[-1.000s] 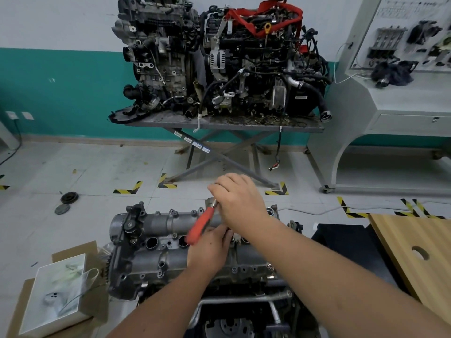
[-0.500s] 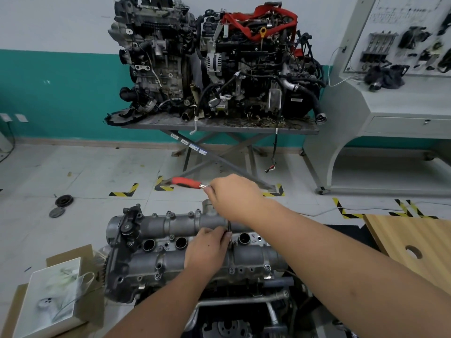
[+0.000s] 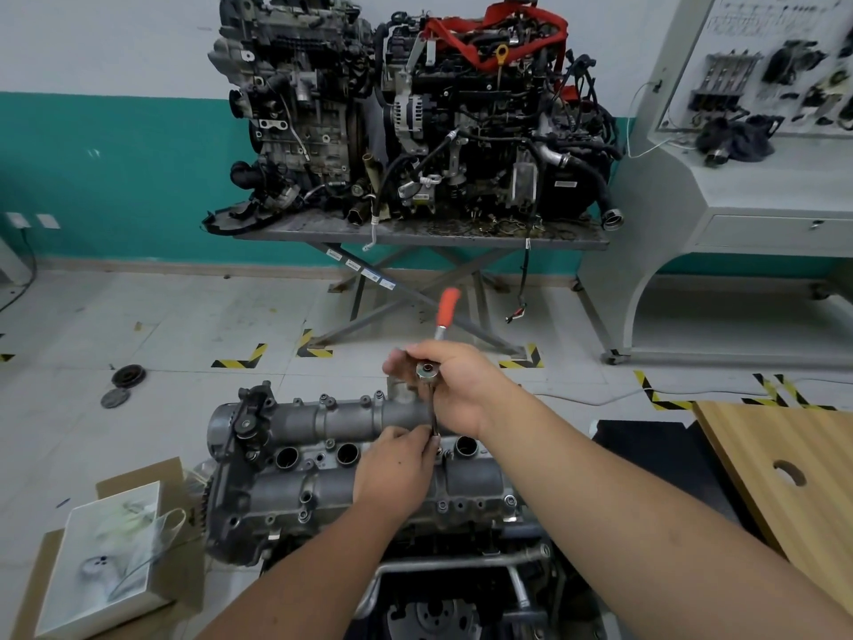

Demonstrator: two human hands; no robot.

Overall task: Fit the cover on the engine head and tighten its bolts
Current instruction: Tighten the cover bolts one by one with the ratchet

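The grey metal cover [image 3: 323, 464] lies on the engine head in front of me, with round plug holes along its middle and small bolts around its edge. My right hand [image 3: 454, 385] grips the head of a ratchet wrench whose orange handle [image 3: 447, 307] points away from me. A thin extension bar [image 3: 434, 420] runs down from the ratchet to a bolt near the cover's middle. My left hand [image 3: 394, 468] rests on the cover and pinches the bar's lower end.
Two engines [image 3: 406, 113] stand on a grey scissor table behind. A white training console [image 3: 757, 177] is at the right, a wooden board [image 3: 794, 482] at the near right. A white box on cardboard [image 3: 111, 547] lies at the near left. Round discs [image 3: 127, 376] lie on the floor.
The orange handle has swung clockwise, from pointing near-left through left to pointing away from me. My left hand has stayed at the bar's base.
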